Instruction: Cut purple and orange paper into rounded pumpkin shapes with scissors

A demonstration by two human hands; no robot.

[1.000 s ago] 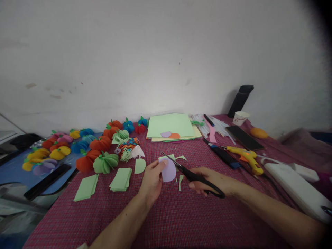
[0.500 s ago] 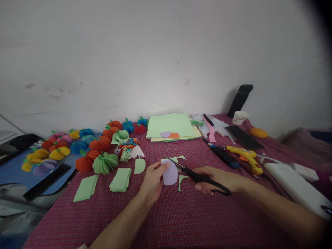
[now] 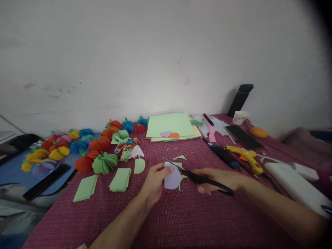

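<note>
My left hand point(image 3: 155, 179) pinches a rounded lilac paper piece point(image 3: 172, 178) at its left edge, thumb on top. Light green paper shows along the upper edge of the lilac piece. My right hand point(image 3: 213, 180) is closed around black-handled scissors point(image 3: 195, 176), whose blades lie across the top of the papers and point left. Green offcuts rest on the cloth beside the blades, among them a thin curved scrap point(image 3: 180, 157). Left of my left hand lie a rounded green cutout point(image 3: 139, 166) and a stack of green paper rectangles point(image 3: 120, 180).
Paper pumpkins point(image 3: 105, 163) in several colours crowd the left side. Large paper sheets point(image 3: 171, 125) lie at the back by the wall. To the right are a yellow glue gun point(image 3: 245, 157), a dark phone point(image 3: 244, 137), a paper cup point(image 3: 240, 117) and a white box point(image 3: 295, 186).
The papers and both hands have shifted slightly right and down. A green corner scrap above the blades now lies apart from the held paper.
</note>
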